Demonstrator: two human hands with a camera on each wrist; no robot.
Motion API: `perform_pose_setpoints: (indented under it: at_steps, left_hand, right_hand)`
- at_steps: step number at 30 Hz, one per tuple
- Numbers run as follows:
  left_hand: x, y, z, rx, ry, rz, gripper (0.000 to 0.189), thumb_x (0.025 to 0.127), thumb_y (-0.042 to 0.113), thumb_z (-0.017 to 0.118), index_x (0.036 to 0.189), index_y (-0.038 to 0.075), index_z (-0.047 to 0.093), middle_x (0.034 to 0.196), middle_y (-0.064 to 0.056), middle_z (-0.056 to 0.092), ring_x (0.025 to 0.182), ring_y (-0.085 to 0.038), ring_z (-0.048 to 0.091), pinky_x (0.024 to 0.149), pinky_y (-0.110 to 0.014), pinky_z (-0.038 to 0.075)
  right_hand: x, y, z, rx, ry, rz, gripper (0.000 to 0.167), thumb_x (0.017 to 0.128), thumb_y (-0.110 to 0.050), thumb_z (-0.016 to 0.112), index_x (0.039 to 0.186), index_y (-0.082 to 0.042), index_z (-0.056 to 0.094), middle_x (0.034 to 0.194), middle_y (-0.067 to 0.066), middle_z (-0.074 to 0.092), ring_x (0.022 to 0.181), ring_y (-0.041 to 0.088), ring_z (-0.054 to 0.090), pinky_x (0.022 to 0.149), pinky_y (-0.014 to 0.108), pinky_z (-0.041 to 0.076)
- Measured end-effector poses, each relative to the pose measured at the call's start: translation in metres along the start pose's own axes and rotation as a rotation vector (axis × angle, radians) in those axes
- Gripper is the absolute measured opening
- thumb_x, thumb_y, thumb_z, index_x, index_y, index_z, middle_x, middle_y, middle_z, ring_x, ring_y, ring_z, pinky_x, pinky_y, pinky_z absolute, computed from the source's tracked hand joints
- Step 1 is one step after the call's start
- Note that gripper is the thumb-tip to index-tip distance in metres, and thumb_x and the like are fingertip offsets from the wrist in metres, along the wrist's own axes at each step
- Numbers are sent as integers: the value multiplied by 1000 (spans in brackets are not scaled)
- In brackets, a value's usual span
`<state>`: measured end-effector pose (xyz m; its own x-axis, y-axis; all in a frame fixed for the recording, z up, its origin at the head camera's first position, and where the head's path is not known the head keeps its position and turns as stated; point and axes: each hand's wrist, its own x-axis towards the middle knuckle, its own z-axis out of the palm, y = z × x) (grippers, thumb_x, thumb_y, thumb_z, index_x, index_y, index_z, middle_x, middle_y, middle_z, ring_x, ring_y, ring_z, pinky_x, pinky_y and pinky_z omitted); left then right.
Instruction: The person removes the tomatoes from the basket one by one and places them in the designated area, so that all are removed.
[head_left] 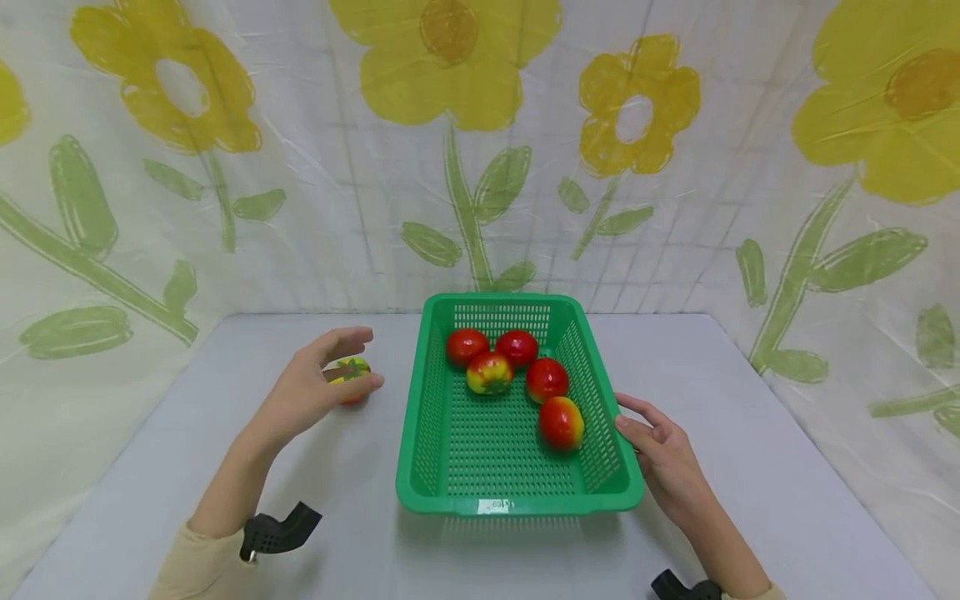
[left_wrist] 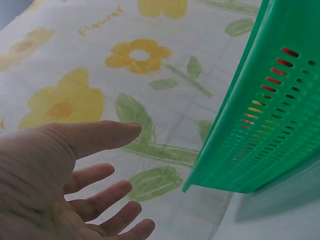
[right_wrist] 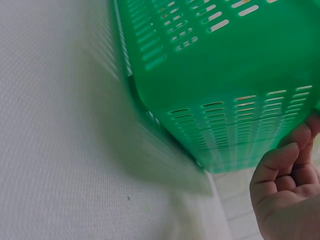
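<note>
On the table left of the basket lies a red-and-yellow tomato (head_left: 352,367) with a green leafy top. My left hand (head_left: 318,375) is over it, thumb and fingers apart, covering part of it. The left wrist view shows that hand (left_wrist: 85,185) with spread fingers and nothing visible between them. A green plastic basket (head_left: 513,504) stands in the middle, its sides slotted. My right hand (head_left: 667,454) pinches its right rim, with curled fingers seen against the basket's edge in the right wrist view. Inside are several tomatoes, among them a red-and-yellow one (head_left: 561,423).
The white table (head_left: 337,533) ends at a curtain (head_left: 300,275) printed with yellow flowers behind and on both sides. A small white label (head_left: 493,506) is on the basket's near rim. Each wrist wears a black strap (head_left: 279,532).
</note>
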<state>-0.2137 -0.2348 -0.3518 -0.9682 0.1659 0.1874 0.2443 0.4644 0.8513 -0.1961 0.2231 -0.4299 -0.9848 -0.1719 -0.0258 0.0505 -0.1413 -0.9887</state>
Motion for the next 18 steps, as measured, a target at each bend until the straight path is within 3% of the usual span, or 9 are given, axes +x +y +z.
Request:
perform_pose_setpoints:
  at_steps: [6, 13, 18]
  left_hand:
    - [-4, 14, 15, -54, -14, -3, 65, 84, 37, 80, 140, 18, 51, 139, -2, 51, 125, -25, 51, 96, -43, 49]
    - [-12, 33, 54, -140, -27, 112, 54, 87, 24, 78, 135, 10, 55, 134, -5, 55, 124, -23, 51, 97, -40, 49]
    - [-14, 56, 84, -167, -108, 175, 48, 88, 20, 77, 131, 15, 57, 130, 2, 58, 119, -16, 53, 94, -36, 50]
  right_hand:
    - [0, 2, -1, 3, 10, 6, 52, 101, -21, 59, 145, -4, 39, 110, 12, 71, 94, 23, 70, 83, 36, 55]
    - [-1, 1, 0, -5, 6, 2, 50, 101, -20, 58, 145, -4, 39, 106, 10, 72, 92, 21, 71, 83, 35, 55]
    - [0, -1, 0, 0, -7, -4, 51, 102, -20, 57, 145, -2, 38, 107, 10, 71, 93, 21, 71, 83, 35, 55]
